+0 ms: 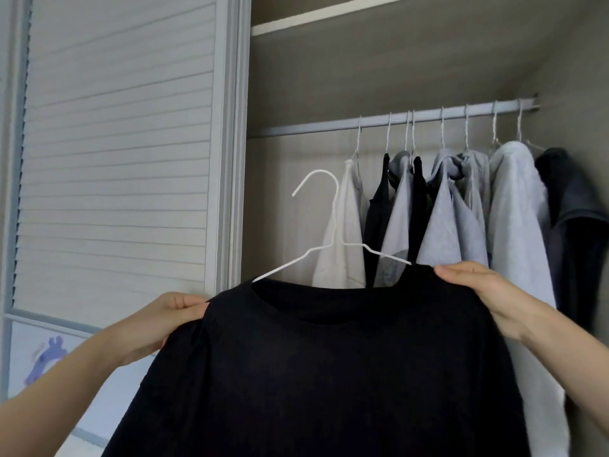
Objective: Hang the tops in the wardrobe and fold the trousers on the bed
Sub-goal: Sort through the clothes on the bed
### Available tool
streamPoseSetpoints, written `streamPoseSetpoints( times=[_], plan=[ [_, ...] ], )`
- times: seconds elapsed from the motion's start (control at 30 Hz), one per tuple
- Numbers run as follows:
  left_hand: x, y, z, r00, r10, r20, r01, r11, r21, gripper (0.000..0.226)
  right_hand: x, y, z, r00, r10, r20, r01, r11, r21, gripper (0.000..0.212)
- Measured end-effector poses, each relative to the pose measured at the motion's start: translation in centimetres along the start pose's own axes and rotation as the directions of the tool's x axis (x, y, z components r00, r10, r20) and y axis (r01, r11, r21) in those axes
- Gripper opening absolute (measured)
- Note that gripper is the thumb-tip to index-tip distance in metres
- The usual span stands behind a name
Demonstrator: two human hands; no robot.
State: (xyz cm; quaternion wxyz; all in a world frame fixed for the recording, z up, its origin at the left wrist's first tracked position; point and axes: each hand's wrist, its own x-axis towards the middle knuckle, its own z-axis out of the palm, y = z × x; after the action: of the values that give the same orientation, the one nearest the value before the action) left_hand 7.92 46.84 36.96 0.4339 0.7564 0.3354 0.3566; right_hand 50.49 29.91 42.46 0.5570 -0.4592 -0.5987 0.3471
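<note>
Black top (329, 357) on white wire hanger (333, 232), held up before the open wardrobe. Left hand (164, 321) pinches one shoulder, right hand (478, 285) the other. Hook not yet on rail (313, 127). Eight or so tops (461, 212) already hang there. Trousers and bed out of view.

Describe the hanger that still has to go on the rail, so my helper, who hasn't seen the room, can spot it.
Start at the wardrobe rail, where a row of tops hangs. Below and left of it, both hands, left hand and right hand, hold up a black top. The white wire hanger inside its neck is the only one whose hook is free in the air, not over the rail.
</note>
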Motion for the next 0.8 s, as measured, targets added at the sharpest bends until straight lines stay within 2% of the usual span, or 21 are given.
streamPoseSetpoints(
  times=[0.07,0.13,0.23,0.27,0.33,0.53,0.63,0.7,0.8],
  plan=[
    [0.5,0.6,1.9,0.999,-0.031,-0.043,0.030,0.999,-0.029,0.043,0.1,-0.4,0.3,0.994,0.050,-0.098,-0.041,0.995,0.089,0.032],
    [0.9,1.2,3.5,0.990,-0.062,-0.123,0.055,0.997,-0.061,0.045,-0.1,-1.2,0.6,0.983,0.140,-0.115,-0.114,0.971,0.209,0.032],
    [1.5,1.7,5.4,0.995,-0.028,-0.098,0.018,0.995,-0.103,0.041,-0.2,-2.8,1.0,0.966,0.230,-0.116,-0.171,0.910,0.378,0.051],
    [1.7,1.7,6.2,0.997,-0.002,-0.072,-0.004,0.997,-0.081,0.041,-0.4,-3.5,1.5,0.967,0.221,-0.127,-0.155,0.904,0.400,0.047],
    [2.4,2.1,7.2,0.997,0.055,-0.046,-0.058,0.997,-0.050,0.044,-0.7,-5.1,2.7,0.969,0.166,-0.184,-0.081,0.915,0.396,0.023],
    [6.4,4.2,9.0,0.989,0.146,-0.035,-0.147,0.989,-0.009,0.046,-0.7,-9.3,3.7,0.947,-0.007,-0.322,0.133,0.919,0.371,0.040],
    [8.8,5.1,9.6,0.989,0.119,-0.092,-0.121,0.992,-0.016,0.048,1.4,-9.3,6.5,0.933,-0.058,-0.356,0.168,0.943,0.287,0.024],
    [9.7,6.2,10.0,0.982,0.115,-0.151,-0.120,0.993,-0.021,0.054,3.2,-9.2,8.1,0.917,-0.103,-0.384,0.217,0.939,0.267,0.025],
    [10.1,7.8,9.9,0.978,0.117,-0.170,-0.113,0.993,0.031,0.062,6.0,-9.7,10.3,0.915,-0.149,-0.375,0.263,0.925,0.274,0.018]
  ],
)
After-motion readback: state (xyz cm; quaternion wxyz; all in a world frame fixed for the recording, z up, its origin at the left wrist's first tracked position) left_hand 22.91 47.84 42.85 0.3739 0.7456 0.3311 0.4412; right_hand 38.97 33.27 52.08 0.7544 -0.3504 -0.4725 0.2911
